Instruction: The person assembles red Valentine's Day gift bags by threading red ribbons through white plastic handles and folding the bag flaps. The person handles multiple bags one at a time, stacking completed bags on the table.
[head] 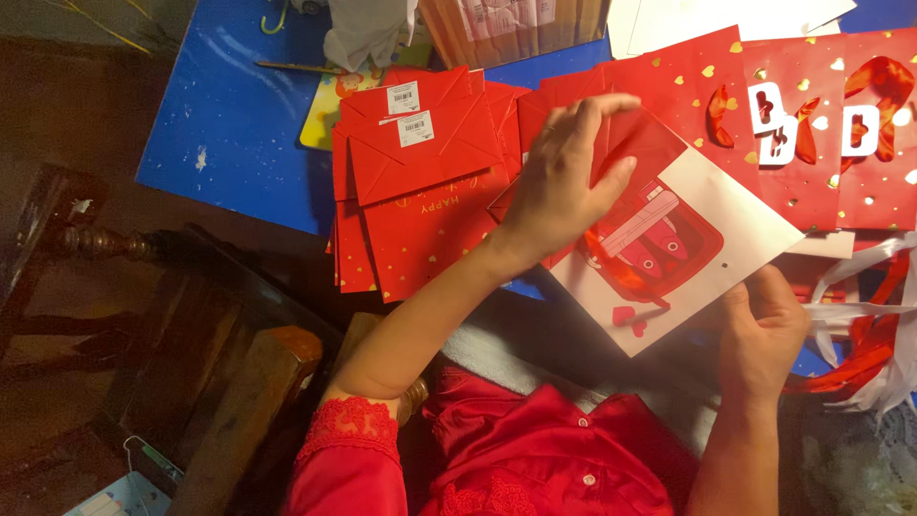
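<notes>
The left hand [565, 182] lies flat with spread fingers on the upper part of a white paper bag [673, 253], pressing its red folded top; it grips nothing between the fingers, as far as one can see; the right hand [762, 330] is half closed and pinches the lower right edge of the same bag between thumb and fingers. The bag lies tilted at the near edge of a blue table [234, 115], partly over the person's lap; it has a red picture in the middle, and whether anything is inside it cannot be told, because it lies flat and its opening is under the left hand.

To the left lies a stack of red envelopes [415, 182], fanned out, the top ones with small white stickers; their contents are not visible. At the right lie red bags with gold hearts [812, 105], overlapping, cut off by the frame; red and white ribbons [869, 315] hang at the right border. At the top edge stands a box of packets [516, 29], only its lower part in view. A dark wooden chair [191, 334] stands lower left, hard to make out in the shadow.
</notes>
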A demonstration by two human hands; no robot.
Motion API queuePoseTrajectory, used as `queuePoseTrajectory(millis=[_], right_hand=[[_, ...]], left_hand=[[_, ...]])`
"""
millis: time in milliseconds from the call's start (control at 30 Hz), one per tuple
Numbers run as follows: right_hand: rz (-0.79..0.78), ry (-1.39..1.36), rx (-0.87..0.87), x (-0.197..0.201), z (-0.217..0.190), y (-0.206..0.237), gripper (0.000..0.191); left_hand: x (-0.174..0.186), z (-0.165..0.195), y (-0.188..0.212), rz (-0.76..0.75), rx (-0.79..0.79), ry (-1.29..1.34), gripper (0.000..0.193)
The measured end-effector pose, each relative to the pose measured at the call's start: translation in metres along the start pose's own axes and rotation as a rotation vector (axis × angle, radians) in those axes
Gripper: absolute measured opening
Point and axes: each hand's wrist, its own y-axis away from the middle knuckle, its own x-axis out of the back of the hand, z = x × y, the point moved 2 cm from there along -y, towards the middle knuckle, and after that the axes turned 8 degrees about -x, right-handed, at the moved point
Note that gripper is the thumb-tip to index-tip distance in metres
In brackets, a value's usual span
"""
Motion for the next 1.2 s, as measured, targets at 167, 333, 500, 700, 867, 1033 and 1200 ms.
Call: queuePoseTrajectory(millis=[167,333,500,700,867,1033,1200], right_hand=[[-0.028,-0.035,0.053,-0.008,-0.011,-0.001,0.035],[-0.049,-0.095,0.033,-0.008,-0.025,0.002,0.033],[-0.033,-0.226,-0.102,-0.008,-0.035,0.007,0.028],[-0.059,0.087,0.016,-0.013,-0.028,0.006,0.027],[-0.064,0.114,-0.013,-0.014,-0.018,0.002,0.025],[-0.059,0.348,0.043,-0.016,-0.022,0.004,0.030],[-0.059,0.315,-0.039,-0.019,-0.020,0.004,0.022]], left_hand=[[-0.009,0.035,0.011,-0.522,-0.050,0.144,0.034],[-0.047,0.041,0.038,-0.628,-0.227,0.049,0.039],[-0.061,0.019,0.048,-0.603,-0.116,-0.002,0.027],[-0.060,0.009,0.042,-0.499,0.014,0.105,0.025],[-0.059,0.002,0.041,-0.490,0.054,0.198,0.025],[-0.061,-0.005,0.040,-0.533,0.102,0.291,0.024],[-0.063,-0.007,0.040,-0.547,0.096,0.284,0.023]])
